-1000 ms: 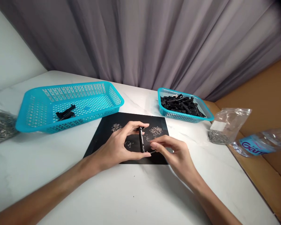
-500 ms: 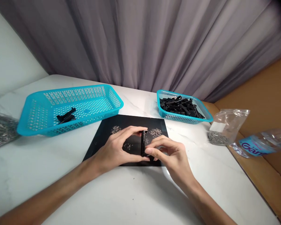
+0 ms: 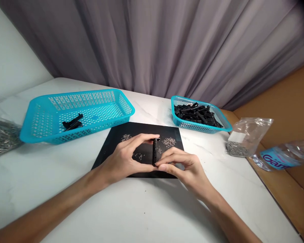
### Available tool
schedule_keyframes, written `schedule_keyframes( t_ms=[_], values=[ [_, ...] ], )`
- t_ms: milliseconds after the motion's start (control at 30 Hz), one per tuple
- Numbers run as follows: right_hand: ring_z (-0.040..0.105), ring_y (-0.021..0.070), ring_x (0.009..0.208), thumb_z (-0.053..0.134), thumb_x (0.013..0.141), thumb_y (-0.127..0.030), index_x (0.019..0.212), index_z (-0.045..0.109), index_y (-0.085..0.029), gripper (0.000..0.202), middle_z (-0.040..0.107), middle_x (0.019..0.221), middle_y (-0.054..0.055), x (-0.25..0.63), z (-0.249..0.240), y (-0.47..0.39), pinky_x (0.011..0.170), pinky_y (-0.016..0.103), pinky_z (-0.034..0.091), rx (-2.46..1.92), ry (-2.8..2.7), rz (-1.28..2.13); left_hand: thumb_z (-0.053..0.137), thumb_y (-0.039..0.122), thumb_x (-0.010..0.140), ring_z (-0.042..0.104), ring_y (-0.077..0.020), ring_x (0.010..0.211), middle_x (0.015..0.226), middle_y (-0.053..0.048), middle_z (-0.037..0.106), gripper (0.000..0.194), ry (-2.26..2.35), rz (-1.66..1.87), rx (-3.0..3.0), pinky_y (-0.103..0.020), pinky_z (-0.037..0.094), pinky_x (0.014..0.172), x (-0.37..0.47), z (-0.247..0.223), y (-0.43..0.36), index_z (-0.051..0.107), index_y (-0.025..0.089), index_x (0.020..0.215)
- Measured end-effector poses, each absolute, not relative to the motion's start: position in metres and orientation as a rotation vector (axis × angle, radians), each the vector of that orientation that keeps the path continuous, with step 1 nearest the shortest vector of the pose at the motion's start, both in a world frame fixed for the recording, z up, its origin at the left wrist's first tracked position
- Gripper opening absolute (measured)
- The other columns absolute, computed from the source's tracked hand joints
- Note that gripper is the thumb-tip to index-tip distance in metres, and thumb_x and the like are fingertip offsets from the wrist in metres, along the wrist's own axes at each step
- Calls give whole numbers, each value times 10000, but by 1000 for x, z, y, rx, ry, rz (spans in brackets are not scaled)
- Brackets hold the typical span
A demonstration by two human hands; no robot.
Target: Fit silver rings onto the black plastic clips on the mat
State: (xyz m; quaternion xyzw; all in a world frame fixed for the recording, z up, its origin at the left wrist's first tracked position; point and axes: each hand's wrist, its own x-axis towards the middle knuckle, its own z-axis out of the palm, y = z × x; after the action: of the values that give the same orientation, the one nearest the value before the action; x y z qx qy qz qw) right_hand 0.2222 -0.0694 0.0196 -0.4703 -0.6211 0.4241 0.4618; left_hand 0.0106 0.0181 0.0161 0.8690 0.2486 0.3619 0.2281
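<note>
Between the thumb and fingers of my left hand [image 3: 126, 153] is a narrow black plastic part [image 3: 154, 152], gripped at its far and near ends over a black mat [image 3: 142, 128]. My right hand [image 3: 182, 163] is at the near end of that part, with thumb and index fingertip pinched together against it. Whether a small piece sits in that pinch is too small to tell. Small metal pieces lie on the mat: one pile [image 3: 169, 142] to the right, another pile [image 3: 126, 137] to the left, and a few loose pieces [image 3: 138, 156] beside my left hand.
A blue basket [image 3: 96, 131] at the left holds a few black parts [image 3: 73, 122]. Another blue basket [image 3: 200, 127] at the back right is heaped with black parts. Bags of metal pieces stand at the right [image 3: 236, 148] and far left [image 3: 3, 136]. A plastic bottle [image 3: 281, 157] lies at the right edge.
My right thumb and index finger have moved to the near end of the black part and closed together there. My left hand keeps its hold, and the part has turned slightly.
</note>
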Motion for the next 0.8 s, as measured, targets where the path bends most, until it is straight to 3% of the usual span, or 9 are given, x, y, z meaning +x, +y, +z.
schedule_keyframes(
  t_ms=[233, 333, 567, 800],
  values=[
    [667, 177, 915, 608, 1010, -269, 997, 761, -242, 156, 697, 986, 42, 233, 30, -69, 814, 318, 548, -1059, -1864, 903, 888, 366, 734, 719, -215, 1009, 1171, -53, 734, 679, 637, 982, 2459, -322, 591, 933, 13, 15, 17, 583, 217, 1322],
    [668, 171, 906, 575, 1026, -237, 983, 743, -220, 175, 701, 999, 51, 236, 33, -66, 808, 308, 546, -1007, -1982, 880, 891, 321, 731, 720, -206, 1018, 1169, -44, 730, 684, 608, 969, 2473, -302, 590, 931, 13, 12, 15, 574, 217, 1328],
    [673, 159, 864, 719, 935, -257, 888, 763, -216, 76, 725, 932, 21, 238, 32, -61, 777, 279, 533, -1071, -1862, 1029, 800, 199, 788, 714, -223, 1072, 1227, -81, 714, 604, 561, 1065, 2513, -311, 584, 962, 15, 6, 12, 565, 183, 1343],
    [681, 151, 779, 781, 875, -347, 819, 777, -187, 170, 730, 856, 19, 235, 30, -58, 724, 270, 544, -1084, -1672, 1253, 756, 212, 849, 728, -268, 1069, 1212, -110, 729, 613, 395, 1170, 2652, -400, 615, 954, 14, 12, 14, 509, 190, 1410]
  ],
)
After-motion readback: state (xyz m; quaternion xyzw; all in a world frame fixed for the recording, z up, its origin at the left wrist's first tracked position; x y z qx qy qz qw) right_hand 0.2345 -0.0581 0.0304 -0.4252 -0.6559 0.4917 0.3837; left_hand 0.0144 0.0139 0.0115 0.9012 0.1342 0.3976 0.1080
